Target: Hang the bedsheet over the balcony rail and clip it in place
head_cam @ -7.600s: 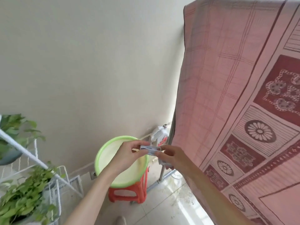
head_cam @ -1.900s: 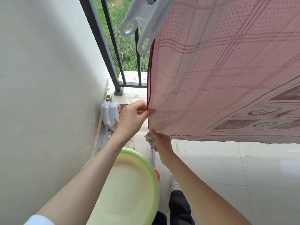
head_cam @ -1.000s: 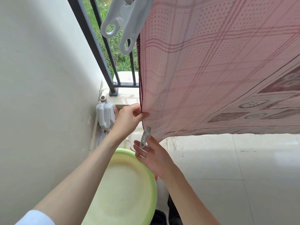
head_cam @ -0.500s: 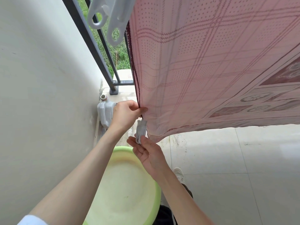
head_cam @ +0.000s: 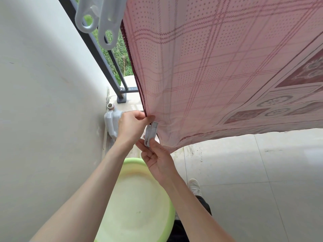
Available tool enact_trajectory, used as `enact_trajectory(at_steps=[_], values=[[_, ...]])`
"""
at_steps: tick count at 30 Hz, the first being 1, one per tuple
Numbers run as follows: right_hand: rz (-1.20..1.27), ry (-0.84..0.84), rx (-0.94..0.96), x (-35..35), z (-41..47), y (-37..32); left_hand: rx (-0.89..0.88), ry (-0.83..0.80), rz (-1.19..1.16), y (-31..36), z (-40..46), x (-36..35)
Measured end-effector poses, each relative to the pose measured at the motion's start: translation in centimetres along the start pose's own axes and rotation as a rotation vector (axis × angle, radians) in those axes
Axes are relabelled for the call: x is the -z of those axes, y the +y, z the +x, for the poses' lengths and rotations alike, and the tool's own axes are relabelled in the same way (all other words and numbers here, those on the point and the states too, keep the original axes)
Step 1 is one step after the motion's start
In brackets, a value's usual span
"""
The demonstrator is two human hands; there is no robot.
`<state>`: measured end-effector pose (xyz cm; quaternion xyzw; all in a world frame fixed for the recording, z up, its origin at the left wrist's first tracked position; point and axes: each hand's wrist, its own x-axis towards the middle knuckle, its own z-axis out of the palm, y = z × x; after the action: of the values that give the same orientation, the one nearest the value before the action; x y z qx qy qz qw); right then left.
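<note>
The left hand [head_cam: 130, 125] pinches the side edge of the pink bedsheet [head_cam: 218, 70] between the thumb and the fingers, near the bottom corner. Just under it, the right hand [head_cam: 157, 158] grips the lower end of a small white clip [head_cam: 150, 133], whose top touches the same edge beside the left thumb. The bedsheet hangs above both hands. A bigger white clip [head_cam: 104, 20] is high above them on the rail [head_cam: 97, 49]. A green basin [head_cam: 139, 206] is below the wrists.

**Both hands working at the cloth's edge**

The left hand [head_cam: 130, 125] is pinching the pink checked bedsheet [head_cam: 209, 75] at its hem, forearm reaching up. The right hand [head_cam: 157, 155], palm up, is gripping a small white plastic clip [head_cam: 150, 134] between fingertips.
</note>
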<state>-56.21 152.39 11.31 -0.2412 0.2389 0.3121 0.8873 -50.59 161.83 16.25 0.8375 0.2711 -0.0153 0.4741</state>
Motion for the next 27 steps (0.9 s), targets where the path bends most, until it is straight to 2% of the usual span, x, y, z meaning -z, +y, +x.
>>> enact_trajectory(at_steps=[11,16,21,24,27], values=[[0.072,-0.046,-0.012,-0.4,0.6,-0.3,-0.15,0.032,0.217,0.3,-0.7,-0.1],[-0.176,-0.104,-0.05,0.3,0.9,-0.7,-0.198,0.042,0.264,-0.1,-1.0,-0.2],[-0.335,0.023,-0.101,2.3,-1.1,-2.9,-0.209,0.014,0.205,-0.9,-3.7,0.1],[-0.668,0.123,0.008,2.9,-4.1,-5.7,-0.261,0.069,0.203,-0.6,-6.7,0.5],[-1.07,0.159,0.179,2.2,-7.2,-10.2,-0.43,0.121,0.294,2.2,-9.7,0.6]])
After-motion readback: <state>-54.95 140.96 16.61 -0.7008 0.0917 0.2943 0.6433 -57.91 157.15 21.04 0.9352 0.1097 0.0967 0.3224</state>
